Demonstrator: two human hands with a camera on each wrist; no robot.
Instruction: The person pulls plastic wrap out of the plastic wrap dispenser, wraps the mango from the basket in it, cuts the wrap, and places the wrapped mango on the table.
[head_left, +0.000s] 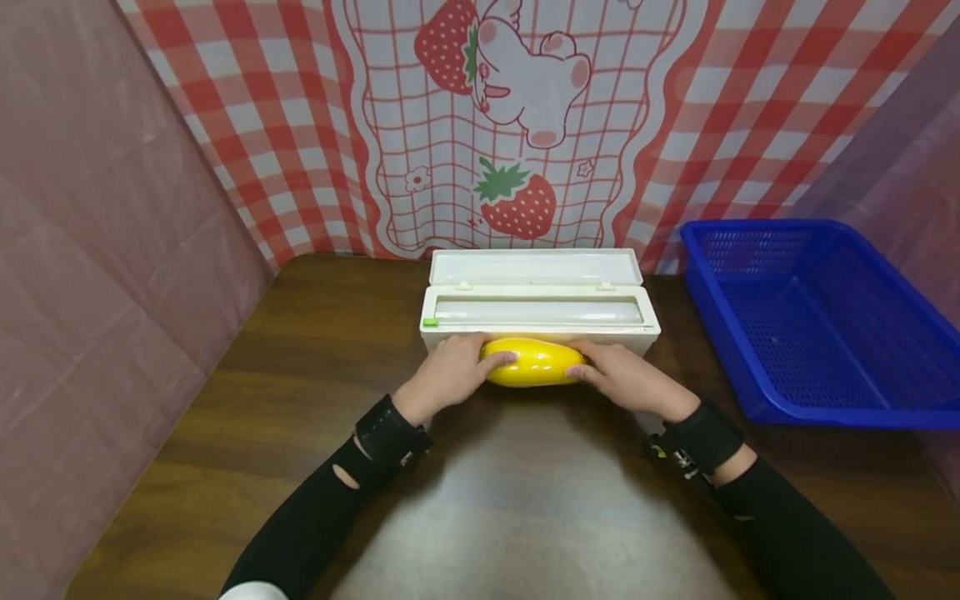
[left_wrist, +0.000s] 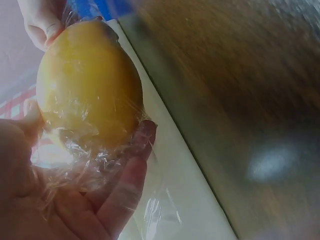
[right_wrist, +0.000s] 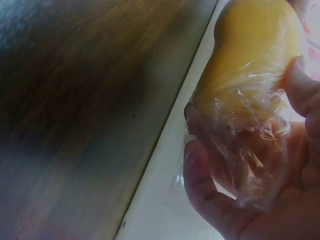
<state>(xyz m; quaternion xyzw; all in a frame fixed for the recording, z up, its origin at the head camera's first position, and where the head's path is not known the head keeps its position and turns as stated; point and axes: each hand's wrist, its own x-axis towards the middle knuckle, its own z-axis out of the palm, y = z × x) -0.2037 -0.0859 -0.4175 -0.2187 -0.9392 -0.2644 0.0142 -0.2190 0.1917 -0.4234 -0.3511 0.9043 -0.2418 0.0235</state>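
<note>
A shiny yellow oblong fruit [head_left: 534, 363], its exact kind unclear, is held lengthwise between both hands, just in front of a white cling film dispenser [head_left: 540, 291]. Clear cling film [left_wrist: 97, 165] covers it, and crumpled ends of the film gather at each palm. My left hand [head_left: 450, 373] grips the left end, thumb on the near side and fingers around the far side. At the other end, my right hand [head_left: 632, 380] grips in the same way, with loose film [right_wrist: 245, 170] bunched inside its fingers. The dispenser's lid [head_left: 534, 267] stands raised, showing the film roll [head_left: 538, 312].
On the right of the brown wooden table [head_left: 315, 358] stands a blue plastic basket [head_left: 731, 329]. A green slider [head_left: 431, 322] sits at the dispenser's left front. Behind the table hangs a red-and-white checked cloth [head_left: 300, 125] with strawberry prints.
</note>
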